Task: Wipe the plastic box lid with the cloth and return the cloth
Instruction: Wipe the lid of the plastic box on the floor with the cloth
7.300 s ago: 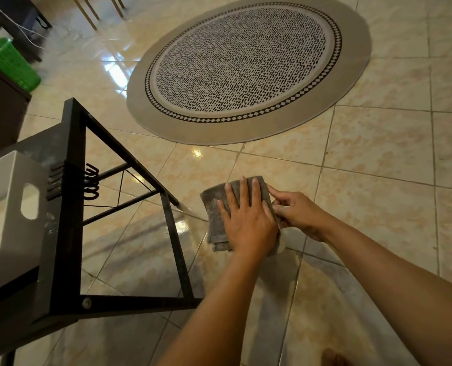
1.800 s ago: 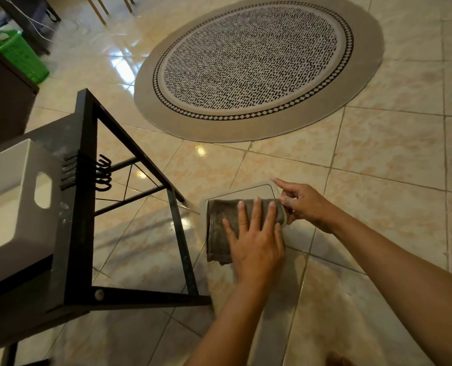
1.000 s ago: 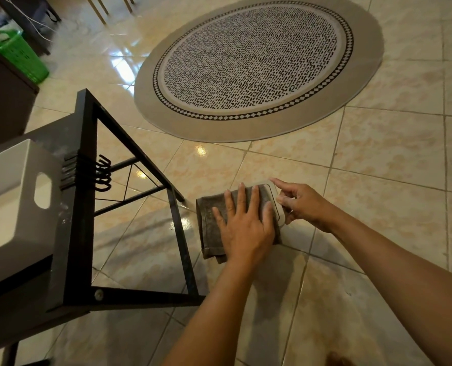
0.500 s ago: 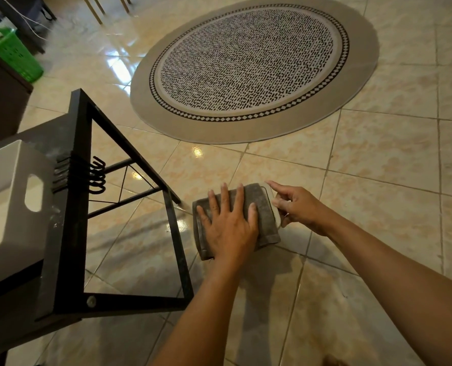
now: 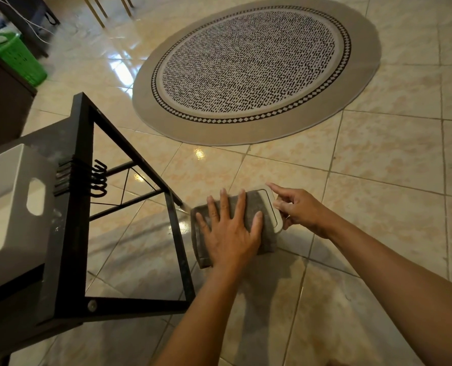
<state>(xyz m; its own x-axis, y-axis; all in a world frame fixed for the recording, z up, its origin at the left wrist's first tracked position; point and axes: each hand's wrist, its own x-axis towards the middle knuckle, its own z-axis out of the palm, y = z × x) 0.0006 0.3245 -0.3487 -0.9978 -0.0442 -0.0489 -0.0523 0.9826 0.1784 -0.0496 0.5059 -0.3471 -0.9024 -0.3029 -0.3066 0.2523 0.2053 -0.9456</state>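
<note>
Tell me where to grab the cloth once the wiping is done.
Probably the cloth's near edge, which overhangs the plastic box lid toward the person. Come from the near side, thumb under that hanging fold. The left hand lies flat on top; the right hand steadies the lid's right edge.

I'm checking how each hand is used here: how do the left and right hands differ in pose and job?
The left hand lies flat, fingers spread, pressing the cloth onto the lid; the right hand is curled, its grip steadying the lid's right edge. The left touches cloth only; the right touches bare plastic. Both hold the lid above the floor.
</note>
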